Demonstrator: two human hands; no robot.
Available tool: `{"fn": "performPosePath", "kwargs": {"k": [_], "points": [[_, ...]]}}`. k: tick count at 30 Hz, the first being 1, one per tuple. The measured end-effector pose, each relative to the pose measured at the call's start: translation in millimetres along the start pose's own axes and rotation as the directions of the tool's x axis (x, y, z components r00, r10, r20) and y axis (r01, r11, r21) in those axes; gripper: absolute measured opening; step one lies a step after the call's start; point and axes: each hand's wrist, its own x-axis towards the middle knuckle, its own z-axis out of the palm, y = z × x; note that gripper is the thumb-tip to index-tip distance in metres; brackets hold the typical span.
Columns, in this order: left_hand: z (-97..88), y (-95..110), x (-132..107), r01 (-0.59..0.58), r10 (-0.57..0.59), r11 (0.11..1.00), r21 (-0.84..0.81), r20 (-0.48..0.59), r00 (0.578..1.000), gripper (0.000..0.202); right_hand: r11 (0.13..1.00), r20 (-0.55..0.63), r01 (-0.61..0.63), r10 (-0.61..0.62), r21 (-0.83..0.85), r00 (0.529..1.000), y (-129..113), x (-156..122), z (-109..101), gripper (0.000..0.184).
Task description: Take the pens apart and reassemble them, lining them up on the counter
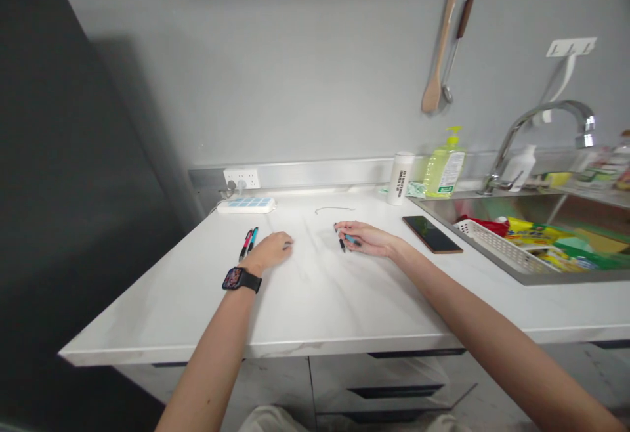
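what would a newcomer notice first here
Two bare arms reach over the white countertop: the right hand grips two pens, black and teal, while the left hand, smartwatch on its wrist, rests beside a pink and blue pair. Right of them lie a dark phone and a sink full of bright packets.

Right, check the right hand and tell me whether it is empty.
No, the right hand grips a teal pen with a dark tip, just above the white countertop.
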Motion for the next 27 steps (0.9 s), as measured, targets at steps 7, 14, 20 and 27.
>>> {"fn": "performPosePath", "kwargs": {"k": [7,14,20,27], "points": [[0.0,0.0,0.3,0.002,-0.003,0.998,0.059,0.020,1.000,0.025,0.999,0.010,-0.032,0.032,0.019,0.999,3.8,1.9,-2.6,0.015],[-1.5,3.7,-0.4,-0.026,0.008,0.975,0.222,0.081,0.997,0.032,0.998,0.098,-0.032,0.038,-0.063,0.994,2.3,-2.4,-1.8,0.034],[-3.7,8.6,-1.3,-0.034,-0.005,0.947,0.319,0.120,0.993,0.036,0.999,0.012,0.044,-0.044,-0.018,0.999,5.0,3.2,-9.8,0.023],[-2.0,2.9,0.5,-0.054,0.017,0.948,0.313,0.119,0.993,0.037,0.999,-0.015,0.037,-0.037,0.003,0.999,7.7,7.3,-10.2,0.018]]}}
